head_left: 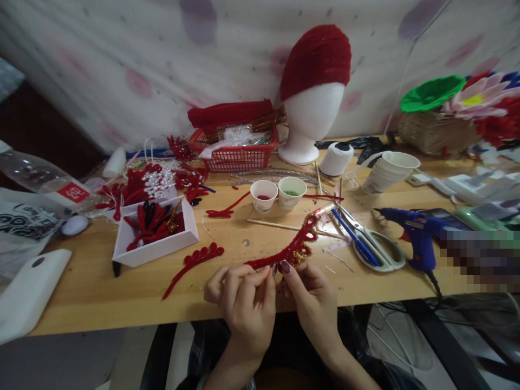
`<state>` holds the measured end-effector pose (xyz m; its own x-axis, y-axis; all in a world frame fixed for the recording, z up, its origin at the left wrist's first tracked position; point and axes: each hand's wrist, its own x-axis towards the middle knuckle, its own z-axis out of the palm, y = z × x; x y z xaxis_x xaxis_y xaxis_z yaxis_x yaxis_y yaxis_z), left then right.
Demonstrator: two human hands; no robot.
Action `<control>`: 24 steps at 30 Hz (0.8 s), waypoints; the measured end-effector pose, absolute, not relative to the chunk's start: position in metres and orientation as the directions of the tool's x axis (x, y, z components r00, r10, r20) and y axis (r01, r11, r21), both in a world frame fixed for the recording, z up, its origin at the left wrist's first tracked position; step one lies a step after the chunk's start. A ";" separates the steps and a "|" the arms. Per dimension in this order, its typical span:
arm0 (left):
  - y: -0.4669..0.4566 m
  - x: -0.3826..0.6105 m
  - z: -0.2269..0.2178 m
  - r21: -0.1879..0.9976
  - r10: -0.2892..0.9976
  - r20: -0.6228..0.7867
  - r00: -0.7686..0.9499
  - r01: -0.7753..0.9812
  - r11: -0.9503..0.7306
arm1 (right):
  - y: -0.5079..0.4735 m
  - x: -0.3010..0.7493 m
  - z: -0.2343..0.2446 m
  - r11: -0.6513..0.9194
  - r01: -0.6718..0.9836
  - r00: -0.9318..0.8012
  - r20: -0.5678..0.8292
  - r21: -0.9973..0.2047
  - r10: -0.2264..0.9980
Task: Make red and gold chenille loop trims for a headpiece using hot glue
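Note:
Both hands meet over the table's front edge around a red chenille-stem strip (298, 246) with gold-trimmed loops along one side. My left hand (246, 300) has its fingers curled and pinches the strip near its left part. With thumb and fingertips, my right hand (311, 298) grips it just beside the left fingertips. The exact pinch point is partly hidden by the fingers. A similar red looped chenille strip (197, 260) lies on the wood left of my hands. Beyond the held strip, a thin wooden stick (280, 226) rests on the tabletop.
Paper cups of red beads (264, 205) and green beads (291, 200) stand ahead. Scissors (377, 246), a blue pen (353, 238) and a blue glue gun (418, 233) lie right. A white box (162, 249) sits left; a foam head (311, 116) and red basket (239, 160) stand behind.

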<state>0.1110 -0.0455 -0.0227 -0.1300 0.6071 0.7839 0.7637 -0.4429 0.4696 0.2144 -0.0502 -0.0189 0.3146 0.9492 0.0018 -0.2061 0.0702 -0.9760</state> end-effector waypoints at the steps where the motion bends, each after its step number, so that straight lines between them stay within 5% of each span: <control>1: -0.045 0.111 -0.023 0.472 0.604 0.785 -0.135 0.762 -0.444 | -0.050 0.214 -0.019 0.078 -0.211 0.313 0.008 -0.974 0.950; 24: -0.043 0.102 -0.034 0.299 0.469 0.878 -0.094 0.874 -0.384 | -0.051 0.215 -0.026 -0.024 -0.311 0.207 -0.093 -0.950 0.974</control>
